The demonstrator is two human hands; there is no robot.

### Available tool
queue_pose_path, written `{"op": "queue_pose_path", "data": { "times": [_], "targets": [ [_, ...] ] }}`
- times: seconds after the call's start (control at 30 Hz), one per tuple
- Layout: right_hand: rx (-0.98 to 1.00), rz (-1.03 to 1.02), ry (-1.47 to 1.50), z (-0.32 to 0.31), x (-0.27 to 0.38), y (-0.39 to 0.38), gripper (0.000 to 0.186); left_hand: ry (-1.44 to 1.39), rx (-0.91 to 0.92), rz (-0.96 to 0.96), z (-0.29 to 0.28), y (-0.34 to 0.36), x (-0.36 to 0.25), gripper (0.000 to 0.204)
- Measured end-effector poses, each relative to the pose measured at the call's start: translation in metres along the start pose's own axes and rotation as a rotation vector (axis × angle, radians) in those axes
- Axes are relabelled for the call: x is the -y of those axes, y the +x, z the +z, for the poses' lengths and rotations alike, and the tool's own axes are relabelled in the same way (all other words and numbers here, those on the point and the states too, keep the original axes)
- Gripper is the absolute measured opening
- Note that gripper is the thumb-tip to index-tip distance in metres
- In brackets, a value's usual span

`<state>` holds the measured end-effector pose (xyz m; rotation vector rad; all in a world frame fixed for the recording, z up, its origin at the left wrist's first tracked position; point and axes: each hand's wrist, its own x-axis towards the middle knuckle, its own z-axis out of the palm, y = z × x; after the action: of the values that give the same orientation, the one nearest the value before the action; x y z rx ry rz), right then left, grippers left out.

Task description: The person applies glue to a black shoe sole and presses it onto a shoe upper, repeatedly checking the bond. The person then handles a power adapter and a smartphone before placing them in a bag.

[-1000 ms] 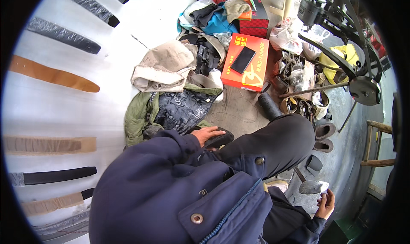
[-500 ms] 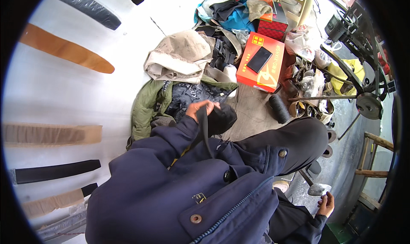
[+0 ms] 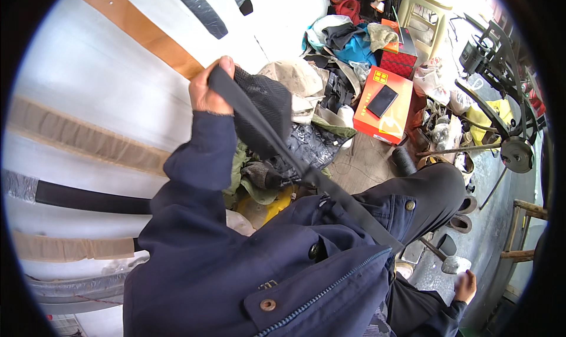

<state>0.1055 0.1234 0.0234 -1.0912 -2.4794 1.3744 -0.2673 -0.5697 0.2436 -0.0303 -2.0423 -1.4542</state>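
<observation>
My left hand [image 3: 212,89] is raised at the upper left, closed around the end of a long black strap [image 3: 277,142]. The strap runs taut and diagonally down across the front of my dark jacket to my lap. A black mesh-textured bag [image 3: 262,110] hangs beside the strap, just below my left hand; how the two join is hidden. Low at the right, my right hand [image 3: 466,287] has its fingers loosely apart, with nothing visible in them. Close by its fingertips is a whitish-grey metal head [image 3: 456,265] on a dark handle; whether they touch is unclear.
An orange box [image 3: 382,125] bears a black phone [image 3: 382,101]. Clothes [image 3: 295,81] are heaped beside it. Belt-like strips [image 3: 138,27] lie on the white surface at the left. A dark metal machine [image 3: 516,148] and wooden frame [image 3: 525,231] stand at the right.
My left hand has moved up and left, drawing the strap out long and lifting the mesh bag. The view has shifted slightly. My right hand stays near the grey metal head.
</observation>
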Motion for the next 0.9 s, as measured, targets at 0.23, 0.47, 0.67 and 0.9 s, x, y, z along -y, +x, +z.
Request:
{"op": "queue_pose_path", "data": {
  "times": [0.23, 0.47, 0.67, 0.9],
  "targets": [
    [-0.062, 0.084, 0.024, -0.008, -0.027, 0.006, 0.026, 0.846, 0.289, -0.046, -0.002, 0.031, 0.113, 0.032],
    [-0.060, 0.111, 0.056, -0.006, -0.027, -0.019, 0.026, 0.955, 0.356, -0.400, 0.012, 0.010, 0.255, 0.040],
    [-0.076, 0.146, 0.038, -0.010, -0.025, -0.031, 0.028, 0.731, 0.687, -0.345, -0.002, 0.016, 0.250, 0.076],
    [0.019, 0.169, -0.090, -0.032, -0.069, -0.004, 0.029, 0.340, 0.481, -0.620, -0.069, 0.017, 0.237, 0.050]
  ]
}}
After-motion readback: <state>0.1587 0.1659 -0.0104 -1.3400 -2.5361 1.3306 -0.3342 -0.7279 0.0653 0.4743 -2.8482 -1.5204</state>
